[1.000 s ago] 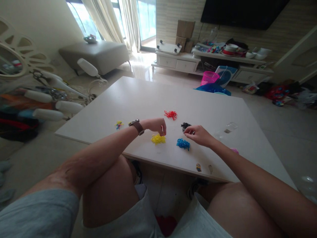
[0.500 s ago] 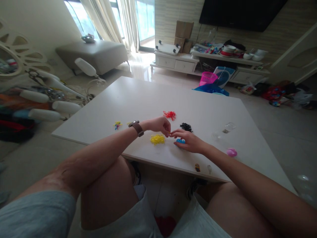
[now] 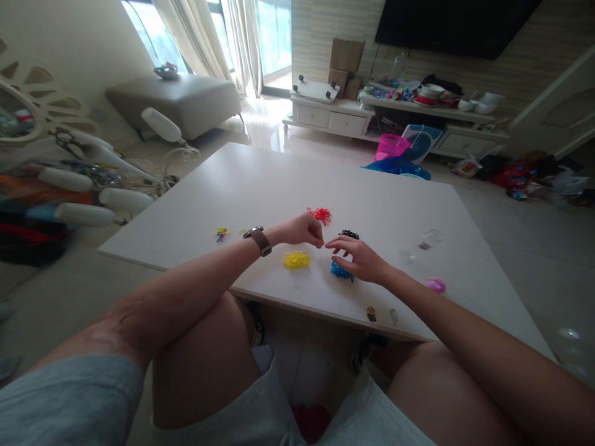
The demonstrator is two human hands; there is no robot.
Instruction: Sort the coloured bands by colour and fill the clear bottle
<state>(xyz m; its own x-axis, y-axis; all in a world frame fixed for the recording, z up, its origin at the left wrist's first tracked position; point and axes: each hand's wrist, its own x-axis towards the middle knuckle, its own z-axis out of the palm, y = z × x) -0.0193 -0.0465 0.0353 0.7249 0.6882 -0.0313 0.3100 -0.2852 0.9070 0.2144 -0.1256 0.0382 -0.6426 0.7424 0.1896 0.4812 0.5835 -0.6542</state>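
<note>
My left hand point(image 3: 308, 230), a watch point(image 3: 258, 240) on its wrist, is closed in a pinch above the white table point(image 3: 269, 179). What it pinches is too small to make out. My right hand point(image 3: 361, 257) has its fingers stretched and apart, the index fingertip meeting the left fingertips. Beneath the right hand lies a pile of small blue bands point(image 3: 341, 271), partly covered. A yellow pile point(image 3: 296, 261) sits just below my left hand. Behind the hands are a red pile point(image 3: 320, 215) and a black pile point(image 3: 348, 234), the latter partly hidden by my right fingers.
A small mixed-colour bunch point(image 3: 221, 234) lies at the left. Toward the right are a clear container point(image 3: 431, 239) and a pink object point(image 3: 436, 285). A minion figure point(image 3: 370, 314) and a small clear piece point(image 3: 393, 316) lie by the near edge.
Both hands have shifted slightly right and away from me, still meeting at the fingertips. My right fingers have lifted and spread, showing more of the blue pile and covering more of the black one.
</note>
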